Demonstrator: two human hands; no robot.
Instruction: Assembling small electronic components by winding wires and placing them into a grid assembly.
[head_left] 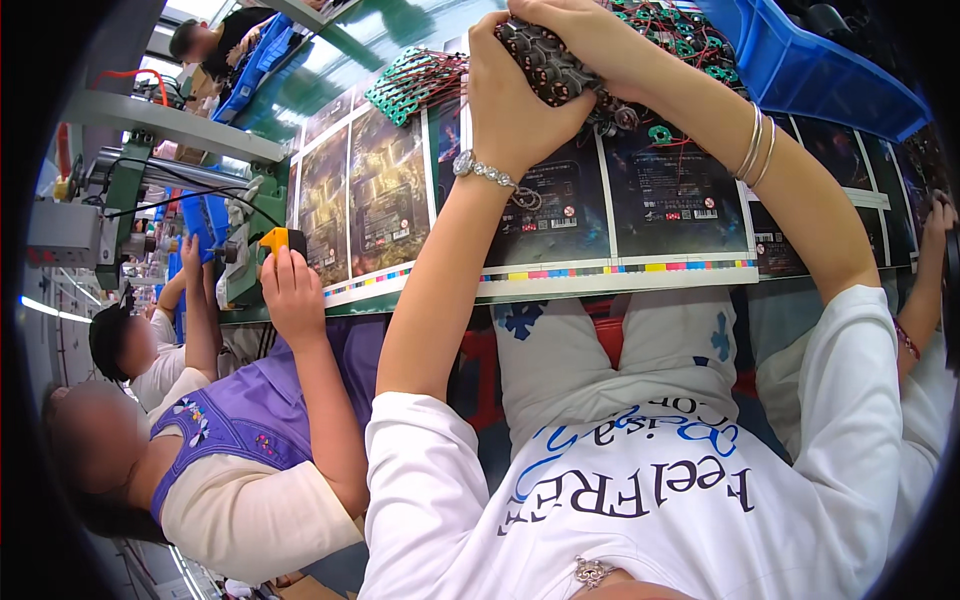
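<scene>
Both hands are raised at the far part of the bench, closed around a clump of small dark round parts (545, 62) packed side by side. My left hand (510, 115) grips its left and near side, thumb pointing right. From the upper right, my right hand (575, 35) covers the other side, and some fingertips are hidden. More dark round parts (618, 118) lie just below my right wrist. To the left of my hands is a batch of small green circuit boards (403, 88) with red wires. Loose green boards with red wires (690, 45) spread out to the right.
Printed sheets (680, 235) cover the bench top. A blue bin (815, 85) stands at the far right, with dark parts behind it. On the left, a co-worker's hand (292, 290) holds a yellow and black object (283, 241) beside a green machine frame (262, 200).
</scene>
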